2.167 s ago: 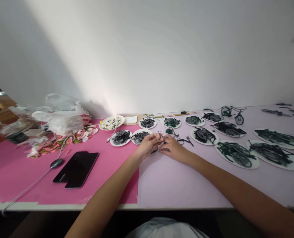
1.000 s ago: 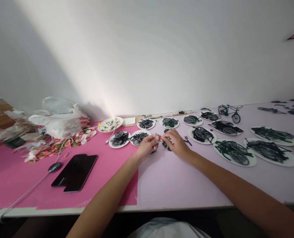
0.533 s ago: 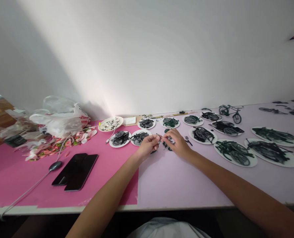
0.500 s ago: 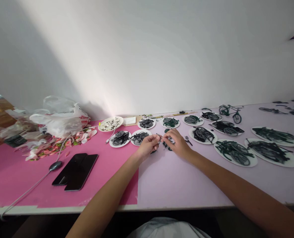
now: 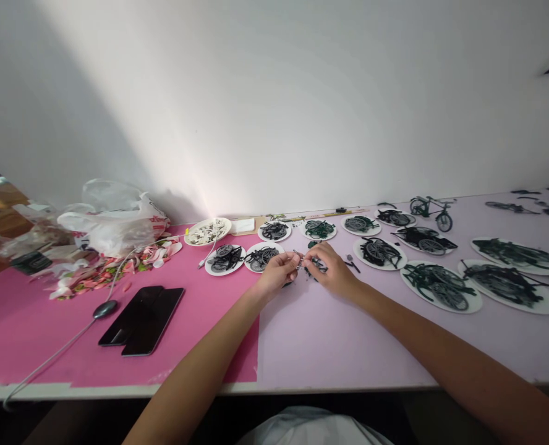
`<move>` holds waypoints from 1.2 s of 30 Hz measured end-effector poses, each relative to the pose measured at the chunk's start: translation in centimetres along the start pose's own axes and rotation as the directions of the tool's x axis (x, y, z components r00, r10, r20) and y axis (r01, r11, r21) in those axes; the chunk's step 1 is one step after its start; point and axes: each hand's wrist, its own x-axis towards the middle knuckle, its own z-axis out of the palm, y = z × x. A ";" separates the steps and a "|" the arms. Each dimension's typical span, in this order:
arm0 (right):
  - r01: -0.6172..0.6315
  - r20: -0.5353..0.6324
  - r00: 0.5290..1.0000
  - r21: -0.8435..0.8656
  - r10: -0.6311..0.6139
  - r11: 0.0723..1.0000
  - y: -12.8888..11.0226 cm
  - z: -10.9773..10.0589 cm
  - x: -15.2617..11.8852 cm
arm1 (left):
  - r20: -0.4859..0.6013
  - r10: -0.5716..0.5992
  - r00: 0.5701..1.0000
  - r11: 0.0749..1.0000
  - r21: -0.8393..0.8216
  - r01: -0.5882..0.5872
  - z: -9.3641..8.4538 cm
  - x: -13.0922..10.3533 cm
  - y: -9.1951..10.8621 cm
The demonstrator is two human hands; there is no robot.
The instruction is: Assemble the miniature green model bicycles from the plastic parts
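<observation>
My left hand [image 5: 278, 272] and my right hand [image 5: 326, 267] meet over the table, their fingertips pinched close together. Between them is a small dark and silvery part [image 5: 301, 262], gripped by both, its shape too small to make out. Dark pieces [image 5: 317, 264] lie on the lilac surface just beyond and under my fingers, partly hidden by them. Behind my left hand stands a white plate [image 5: 259, 267] with a grey wheel and black parts on it. To the right of my right hand, a white plate [image 5: 397, 264] holds black bicycle parts.
More plates of parts, such as one with green frames [image 5: 475, 304], fill the right side. An assembled toy bicycle [image 5: 433, 210] stands near the wall. At left are black phones [image 5: 149, 321], a cable [image 5: 54, 357], a plastic bag [image 5: 112, 225] and pink petal-like pieces [image 5: 93, 279].
My right fingers have shifted slightly around the small part. The whole view has moved a little; my left hand keeps its pinch.
</observation>
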 end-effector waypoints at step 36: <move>0.087 -0.099 0.991 -0.044 -0.091 0.995 -0.7 0.1 0.3 | 0.021 0.004 1.000 1.000 0.009 -0.004 -0.3 0.2 -0.4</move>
